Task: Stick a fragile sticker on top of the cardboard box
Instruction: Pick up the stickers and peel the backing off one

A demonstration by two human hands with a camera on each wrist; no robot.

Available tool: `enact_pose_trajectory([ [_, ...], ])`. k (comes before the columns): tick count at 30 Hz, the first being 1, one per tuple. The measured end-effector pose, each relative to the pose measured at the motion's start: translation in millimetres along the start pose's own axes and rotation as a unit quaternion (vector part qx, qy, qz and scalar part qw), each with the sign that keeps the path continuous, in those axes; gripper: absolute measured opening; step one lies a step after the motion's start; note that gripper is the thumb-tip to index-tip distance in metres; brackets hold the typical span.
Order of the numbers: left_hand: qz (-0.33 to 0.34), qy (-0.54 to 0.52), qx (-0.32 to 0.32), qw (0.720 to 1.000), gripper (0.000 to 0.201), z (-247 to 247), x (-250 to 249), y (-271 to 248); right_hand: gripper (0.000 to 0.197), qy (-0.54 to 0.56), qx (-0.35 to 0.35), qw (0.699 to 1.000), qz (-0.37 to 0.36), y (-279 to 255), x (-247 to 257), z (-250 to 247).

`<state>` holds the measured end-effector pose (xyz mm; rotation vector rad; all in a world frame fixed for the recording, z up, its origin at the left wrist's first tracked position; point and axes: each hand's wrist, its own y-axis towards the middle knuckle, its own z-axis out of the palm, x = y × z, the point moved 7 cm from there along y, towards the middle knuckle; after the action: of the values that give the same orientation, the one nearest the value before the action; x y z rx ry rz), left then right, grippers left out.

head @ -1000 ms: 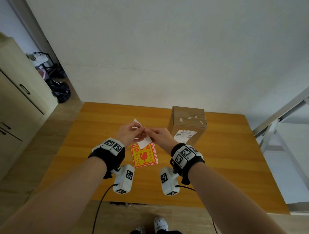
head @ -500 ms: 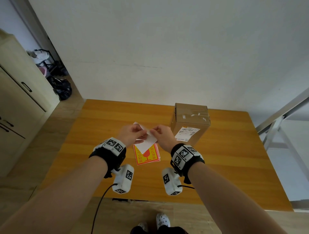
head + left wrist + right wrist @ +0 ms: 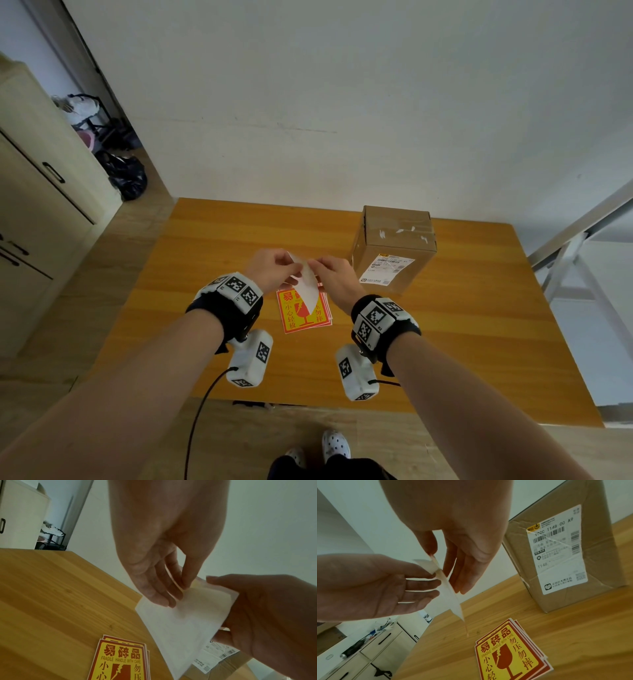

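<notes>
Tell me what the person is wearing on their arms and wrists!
Both forearms are bare, with no sleeves. Each wrist has a black strap topped with white blocks printed with black-and-white square codes. Under each wrist hangs a small white camera box with the same square codes on it. A thin black cable runs down from the left box. No gloves or rings show on the left hand or right hand.

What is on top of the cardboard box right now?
The cardboard box top shows only clear tape and white scraps; no fragile sticker there. Both hands hold it above the table.
</notes>
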<state>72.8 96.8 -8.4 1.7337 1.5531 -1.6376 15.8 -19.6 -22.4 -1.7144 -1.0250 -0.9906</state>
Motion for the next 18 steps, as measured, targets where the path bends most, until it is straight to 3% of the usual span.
enact_pose_trajectory([
  [5, 0.015, 0.029, 0.010, 0.999, 0.024, -1.9, -2.6, -1.5, 0.026, 0.062, 0.021, 0.998, 0.000, -3.6, -1.1, -3.5],
  [9, 0.018, 0.024, 0.008, 1.000, 0.007, -0.7, -5.4, -4.9, 0.034, 0.064, 0.015, 0.998, -0.012, -7.1, 2.6, -7.3],
  [13, 0.021, 0.020, 0.015, 0.999, 0.009, 2.4, -6.7, -8.4, 0.020, -0.013, -0.013, 0.999, -0.036, -4.9, 3.1, -12.3],
  [18, 0.000, 0.017, 0.021, 1.000, 0.013, 4.1, -2.6, -10.8, 0.010, -0.001, -0.020, 1.000, -0.017, -5.5, -4.8, -10.8],
])
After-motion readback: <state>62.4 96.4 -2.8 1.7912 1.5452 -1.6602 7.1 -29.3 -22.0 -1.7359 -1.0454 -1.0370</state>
